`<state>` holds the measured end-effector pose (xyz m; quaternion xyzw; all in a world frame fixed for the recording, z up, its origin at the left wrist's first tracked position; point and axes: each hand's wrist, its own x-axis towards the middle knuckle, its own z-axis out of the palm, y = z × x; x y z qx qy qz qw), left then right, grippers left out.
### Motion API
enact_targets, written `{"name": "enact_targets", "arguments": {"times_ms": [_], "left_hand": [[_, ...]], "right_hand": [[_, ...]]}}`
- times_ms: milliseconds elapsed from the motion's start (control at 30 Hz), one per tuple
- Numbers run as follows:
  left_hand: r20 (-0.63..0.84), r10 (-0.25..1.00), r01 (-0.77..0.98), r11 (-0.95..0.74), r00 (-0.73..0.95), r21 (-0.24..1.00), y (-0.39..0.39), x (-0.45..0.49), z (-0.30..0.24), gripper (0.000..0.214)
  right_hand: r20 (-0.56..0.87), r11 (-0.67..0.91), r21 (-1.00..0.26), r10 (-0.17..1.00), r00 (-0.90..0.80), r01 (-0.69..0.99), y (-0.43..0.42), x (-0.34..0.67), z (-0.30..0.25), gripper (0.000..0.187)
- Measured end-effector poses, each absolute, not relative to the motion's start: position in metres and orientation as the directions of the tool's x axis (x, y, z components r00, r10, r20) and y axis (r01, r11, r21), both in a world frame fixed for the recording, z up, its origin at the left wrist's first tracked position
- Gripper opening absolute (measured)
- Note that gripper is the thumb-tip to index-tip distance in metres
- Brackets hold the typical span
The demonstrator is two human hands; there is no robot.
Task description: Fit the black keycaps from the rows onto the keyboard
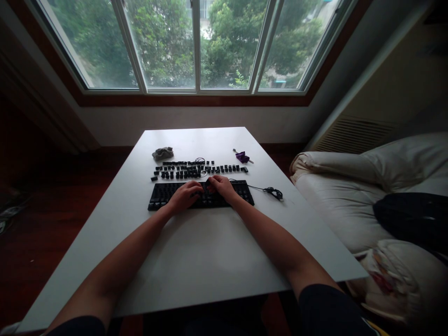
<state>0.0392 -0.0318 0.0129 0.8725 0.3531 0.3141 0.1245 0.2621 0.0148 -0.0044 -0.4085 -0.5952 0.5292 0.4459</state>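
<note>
A black keyboard (161, 193) lies across the middle of the white table (196, 261). My left hand (184, 197) rests on its centre with the fingers curled down. My right hand (221, 186) lies beside it on the keyboard's upper edge, fingers bent and pressed together. The fingertips of both hands meet near the top row. Whatever they pinch is too small to make out. Just behind the keyboard, several loose black keycaps (196, 170) are laid out in rows, with a thin wire loop among them.
A crumpled grey cloth (163, 153) sits behind the keycaps at the left. A small purple tool (242, 157) lies at the back right. The keyboard's coiled cable (273, 191) trails off to the right. A bed with white bedding (350, 186) stands right of the table.
</note>
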Motion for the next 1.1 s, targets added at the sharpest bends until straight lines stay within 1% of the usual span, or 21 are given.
{"name": "enact_targets", "arguments": {"times_ms": [700, 1100], "left_hand": [[0.430, 0.714, 0.575, -0.700, 0.553, 0.423, -0.0317, 0.0400, 0.0131, 0.028], [0.417, 0.712, 0.600, -0.701, 0.565, 0.385, -0.0300, 0.0405, 0.0109, 0.026]], "right_hand": [[0.089, 0.100, -0.995, 0.958, -0.272, 0.026, 0.0126, 0.2612, -0.0010, 0.041], [0.112, 0.130, -0.991, 0.954, -0.278, 0.045, 0.0142, 0.2603, -0.0036, 0.040]]}}
